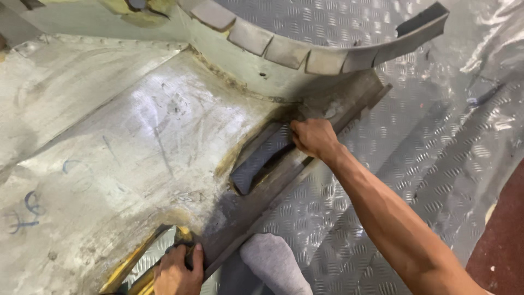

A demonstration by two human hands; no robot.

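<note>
Ref. landmark: sheet-metal panel (136,142) on tread-plate floor (382,180). Left hand (177,270), at panel's near edge, closed on yellowed flange (136,262). Grey-clad knee (273,265) just right of it. Right hand (314,137), at panel's right edge, fingers clamped on dark curved strip (262,158).

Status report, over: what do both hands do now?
Right hand presses the grey strip on the metal panel. Left hand grips panel's lower edge. Nothing between them.
</note>
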